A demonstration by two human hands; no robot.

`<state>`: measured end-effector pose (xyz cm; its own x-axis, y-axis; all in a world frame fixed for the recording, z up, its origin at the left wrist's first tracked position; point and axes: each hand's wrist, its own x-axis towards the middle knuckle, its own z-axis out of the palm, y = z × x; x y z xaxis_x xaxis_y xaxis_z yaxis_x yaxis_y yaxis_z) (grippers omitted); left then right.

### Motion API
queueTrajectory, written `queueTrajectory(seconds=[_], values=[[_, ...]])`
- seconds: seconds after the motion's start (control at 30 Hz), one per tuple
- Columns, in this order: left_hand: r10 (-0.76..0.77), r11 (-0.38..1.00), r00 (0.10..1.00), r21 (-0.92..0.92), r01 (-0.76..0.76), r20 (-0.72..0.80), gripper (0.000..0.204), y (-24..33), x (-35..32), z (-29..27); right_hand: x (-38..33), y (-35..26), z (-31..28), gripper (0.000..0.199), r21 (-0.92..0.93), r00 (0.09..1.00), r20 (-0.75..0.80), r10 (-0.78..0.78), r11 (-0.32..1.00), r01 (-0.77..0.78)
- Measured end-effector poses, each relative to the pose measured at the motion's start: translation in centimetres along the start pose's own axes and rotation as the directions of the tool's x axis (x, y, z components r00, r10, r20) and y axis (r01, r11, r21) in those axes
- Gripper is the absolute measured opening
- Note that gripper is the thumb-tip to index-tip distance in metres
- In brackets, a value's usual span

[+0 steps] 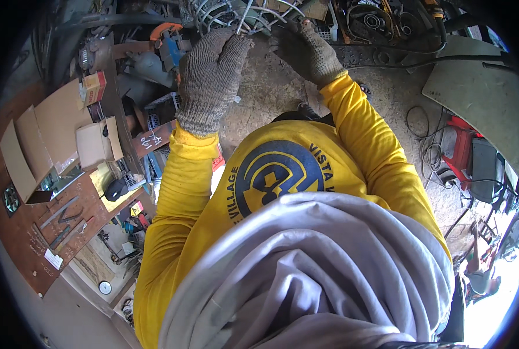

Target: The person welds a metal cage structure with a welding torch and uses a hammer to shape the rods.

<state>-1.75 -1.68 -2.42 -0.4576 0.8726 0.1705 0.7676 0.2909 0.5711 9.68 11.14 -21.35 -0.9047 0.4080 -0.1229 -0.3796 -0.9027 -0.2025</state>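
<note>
Both my hands wear thick grey-brown knit gloves. At the upper middle, my left hand (210,81) is closed, its fingertips turned away from me around a thin, light metal rod (245,16). Beyond the gloves lies a cage-like frame of pale bent wire (213,16); whether the rod belongs to it I cannot tell. To the right, my right hand (312,53) reaches toward the same frame, thumb raised apart from the shaded fingers. Nothing shows in its grasp, though the fingertips are dim.
Cardboard boxes (56,125) and hand tools lie on a brown workbench (24,241) at left. An orange-and-blue tool (167,46) stands near my left hand. A black cable (411,63) runs across the right side, near a large sheet (480,99) and a red case (458,148).
</note>
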Motion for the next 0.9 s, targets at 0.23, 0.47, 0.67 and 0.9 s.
queueTrajectory(seconds=[0.23,0.47,0.67,0.9], values=[[-0.093,0.995,0.995,-0.042,0.094,0.033,0.025,0.4,0.0,0.0,0.8,0.6,-1.3,0.057,-0.392,0.989,0.012,-0.151,0.909,0.143],[-0.069,0.996,0.998,-0.051,0.07,0.013,0.026,0.2,-0.1,0.0,0.3,0.4,2.0,0.058,-0.088,1.0,-0.014,0.018,0.996,-0.019],[0.013,1.0,1.0,-0.01,-0.013,0.008,0.023,-0.2,-0.2,0.1,0.8,0.8,2.1,0.054,-0.082,1.0,0.022,-0.008,0.997,0.01],[-0.005,0.998,1.0,-0.061,0.007,0.021,0.022,0.1,0.0,0.4,0.9,0.6,2.2,0.059,0.053,0.994,-0.111,0.015,0.999,-0.01]])
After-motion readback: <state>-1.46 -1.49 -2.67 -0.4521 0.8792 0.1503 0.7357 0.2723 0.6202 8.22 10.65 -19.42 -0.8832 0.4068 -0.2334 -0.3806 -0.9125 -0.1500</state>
